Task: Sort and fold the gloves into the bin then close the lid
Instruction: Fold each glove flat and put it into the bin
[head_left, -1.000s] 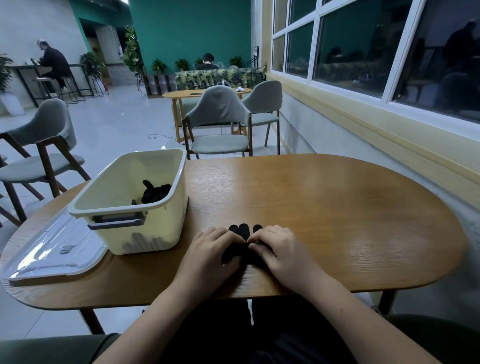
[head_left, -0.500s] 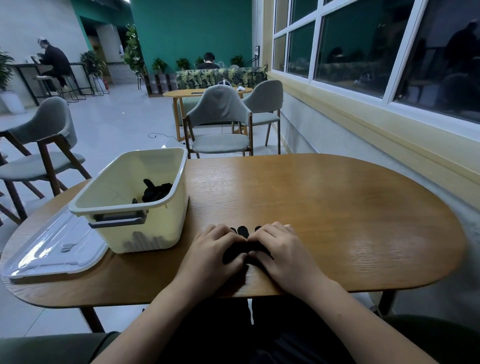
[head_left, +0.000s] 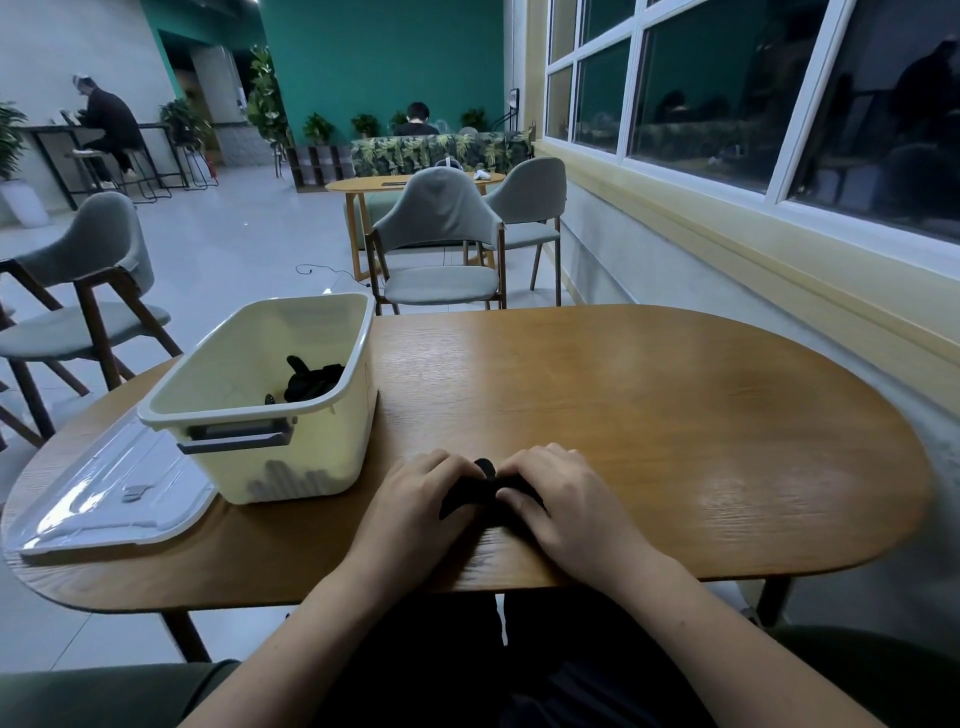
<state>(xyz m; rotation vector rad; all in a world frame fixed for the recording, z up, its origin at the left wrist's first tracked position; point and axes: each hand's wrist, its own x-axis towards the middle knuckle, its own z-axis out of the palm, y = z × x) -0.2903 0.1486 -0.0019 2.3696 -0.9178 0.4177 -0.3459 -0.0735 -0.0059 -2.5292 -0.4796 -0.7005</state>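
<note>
black cloth sits bunched between your two hands: the black glove (head_left: 470, 500) lies on the bench (head_left: 649, 415) close to its near edge, straight in front of you. your left hand (head_left: 415, 501) covers its left side and your right hand (head_left: 569, 499) covers its right side, and the two nearly meet above it. the fingers (head_left: 441, 463) of your left hand curl down onto the cloth, as do the right hand's, and both thumbs press in from the near side, so each hand is clamped on the glove.

most of the glove is hidden under your palms. only one rounded tip pokes out past the knuckles in the gap between the hands, along with a dark strip between the thumbs. you cannot tell from here whether it is one glove or a stacked pair, nor how far it is folded.

what shows is matte, soft and crumpled, with no marking to make out.

the cream bin (head_left: 291, 467) stands open on the bench to the left of your left hand, near it but apart. dark gloves (head_left: 311, 382) lie inside it by the right wall, partly cut off by the near rim. the clear lid (head_left: 114, 493) lies flat on the bench left of the bin.
</note>
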